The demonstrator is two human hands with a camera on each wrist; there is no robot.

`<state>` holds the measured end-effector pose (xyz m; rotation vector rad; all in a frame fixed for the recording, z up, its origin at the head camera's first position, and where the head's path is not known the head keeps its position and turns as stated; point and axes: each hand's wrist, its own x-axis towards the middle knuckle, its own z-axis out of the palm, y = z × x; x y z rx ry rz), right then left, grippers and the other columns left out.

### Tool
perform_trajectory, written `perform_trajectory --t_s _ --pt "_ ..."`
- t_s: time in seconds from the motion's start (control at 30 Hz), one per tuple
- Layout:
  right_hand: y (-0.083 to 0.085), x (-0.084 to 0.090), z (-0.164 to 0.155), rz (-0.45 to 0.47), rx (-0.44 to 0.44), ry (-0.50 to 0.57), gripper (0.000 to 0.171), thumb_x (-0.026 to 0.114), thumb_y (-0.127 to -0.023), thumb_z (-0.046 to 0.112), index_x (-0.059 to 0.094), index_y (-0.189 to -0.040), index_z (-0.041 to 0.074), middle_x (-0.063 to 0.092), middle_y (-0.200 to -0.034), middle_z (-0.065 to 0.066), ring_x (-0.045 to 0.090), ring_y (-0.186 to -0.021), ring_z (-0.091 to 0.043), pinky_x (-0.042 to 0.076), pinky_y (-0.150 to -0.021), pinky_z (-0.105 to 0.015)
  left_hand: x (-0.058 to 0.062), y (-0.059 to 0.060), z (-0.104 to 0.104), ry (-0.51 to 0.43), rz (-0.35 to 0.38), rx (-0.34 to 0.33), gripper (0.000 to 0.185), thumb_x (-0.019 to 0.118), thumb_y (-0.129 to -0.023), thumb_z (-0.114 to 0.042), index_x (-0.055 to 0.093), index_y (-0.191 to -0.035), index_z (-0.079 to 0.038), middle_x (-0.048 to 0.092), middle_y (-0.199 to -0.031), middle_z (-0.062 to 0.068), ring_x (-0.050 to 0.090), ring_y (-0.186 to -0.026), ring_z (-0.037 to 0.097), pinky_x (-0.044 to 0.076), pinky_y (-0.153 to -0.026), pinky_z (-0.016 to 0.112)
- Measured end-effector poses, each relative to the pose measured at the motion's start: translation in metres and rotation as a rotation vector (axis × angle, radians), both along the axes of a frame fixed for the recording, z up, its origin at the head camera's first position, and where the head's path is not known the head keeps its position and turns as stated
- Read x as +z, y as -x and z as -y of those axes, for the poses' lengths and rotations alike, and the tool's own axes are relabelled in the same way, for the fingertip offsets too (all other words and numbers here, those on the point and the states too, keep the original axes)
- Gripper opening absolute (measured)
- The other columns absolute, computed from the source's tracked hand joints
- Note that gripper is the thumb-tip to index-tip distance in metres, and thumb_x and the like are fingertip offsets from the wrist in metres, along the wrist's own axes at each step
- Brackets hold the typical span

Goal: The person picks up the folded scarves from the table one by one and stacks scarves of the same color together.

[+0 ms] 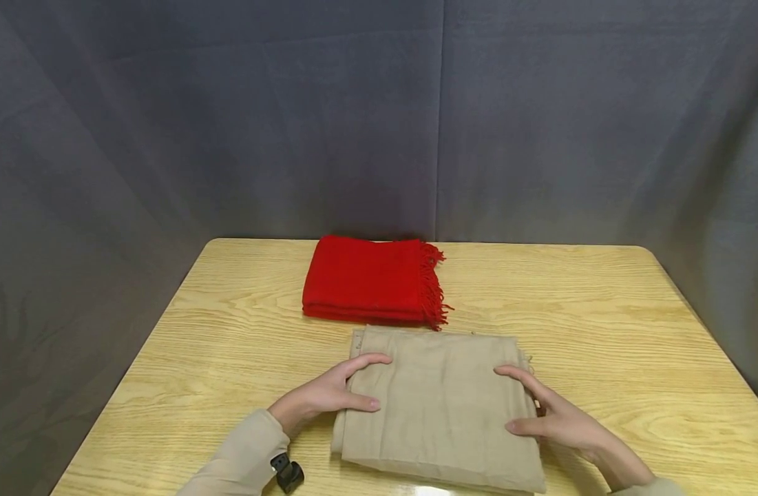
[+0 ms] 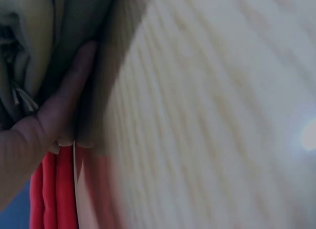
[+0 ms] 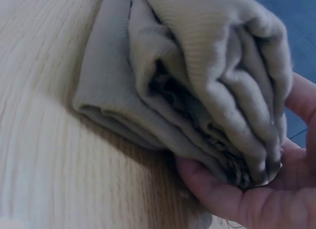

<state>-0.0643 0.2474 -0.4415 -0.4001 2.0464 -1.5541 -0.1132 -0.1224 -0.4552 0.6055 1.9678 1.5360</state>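
— The beige scarf (image 1: 440,406) lies folded on the near part of the wooden surface (image 1: 602,317), just in front of the folded red scarf (image 1: 369,279). Where are the hands?

— One on each side. The left hand (image 1: 325,396) grips the left edge, thumb on top and fingers curled over the cloth. The right hand (image 1: 555,413) grips the right edge — its wrist view shows the stacked layers (image 3: 217,91) resting in the curled fingers.

— What could go wrong?

— I think the layers may slide apart if one side lifts first — the fold is thick and loose. The far edge could also catch the red fringe (image 1: 433,286).
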Motion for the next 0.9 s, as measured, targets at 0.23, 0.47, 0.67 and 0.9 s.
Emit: perform_trajectory --t_s 0.23,0.47,0.67,0.9 --pt "0.003 -0.005 0.007 0.008 -0.017 0.029 0.073 0.066 -0.082 0.013 0.025 -0.142 0.015 -0.010 -0.148 -0.018 -0.021 -0.130 -0.037 -0.002 -0.092 -0.071 0.000 0.001 -0.005 0.029 -0.016 0.010 0.066 0.075 -0.074 -0.015 0.045 -0.132 -0.022 0.033 -0.139 0.002 0.030 -0.124 0.021 0.019 -0.102 0.045" --pt "0.003 -0.006 0.010 0.009 -0.064 -0.009 0.072 0.068 -0.081 0.015 0.028 -0.140 0.014 -0.003 -0.148 -0.019 -0.008 -0.131 -0.039 0.016 -0.095 -0.065 -0.001 0.003 -0.010 0.023 -0.017 0.017 0.065 0.075 -0.075 -0.013 0.045 -0.132 -0.018 0.036 -0.135 0.005 0.041 -0.111 0.017 0.027 -0.097 0.038" --pt "0.003 -0.006 0.013 -0.001 -0.103 -0.003 0.071 0.070 -0.078 0.013 0.032 -0.138 0.011 0.006 -0.147 -0.020 0.007 -0.128 -0.038 0.031 -0.093 -0.049 0.000 0.003 -0.014 0.007 -0.029 0.022 0.064 0.074 -0.074 -0.007 0.046 -0.130 -0.015 0.038 -0.131 0.007 0.045 -0.103 0.016 0.032 -0.094 0.034" --pt "0.000 -0.008 0.018 0.042 -0.187 0.062 0.066 0.070 -0.074 0.004 0.036 -0.131 0.007 0.010 -0.140 -0.022 0.035 -0.110 -0.038 0.046 -0.076 -0.037 0.000 -0.002 -0.018 -0.017 0.009 0.107 0.062 0.076 -0.069 0.000 0.051 -0.124 -0.015 0.044 -0.120 0.007 0.052 -0.089 0.016 0.042 -0.080 0.031"
